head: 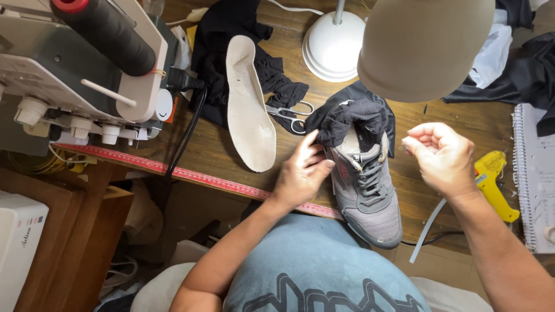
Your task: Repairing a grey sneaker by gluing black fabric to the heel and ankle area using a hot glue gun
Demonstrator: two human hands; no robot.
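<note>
A grey lace-up sneaker (370,193) lies on the wooden table (451,121) with its toe toward me, and black fabric (355,118) is stuffed in and around its collar. My left hand (302,173) rests against the shoe's left side, thumb up on the black fabric. My right hand (442,156) hovers to the right of the shoe with fingertips pinched together, apparently on something very thin; I cannot make out what. A white insole (248,104) lies to the left of the shoe.
Scissors (291,114) lie between insole and shoe. A sewing machine (75,75) with a black thread cone stands far left. A lamp shade (425,46) and its white base (333,46) sit at the back, a yellow glue gun (494,182) and spiral notebook (535,173) at the right.
</note>
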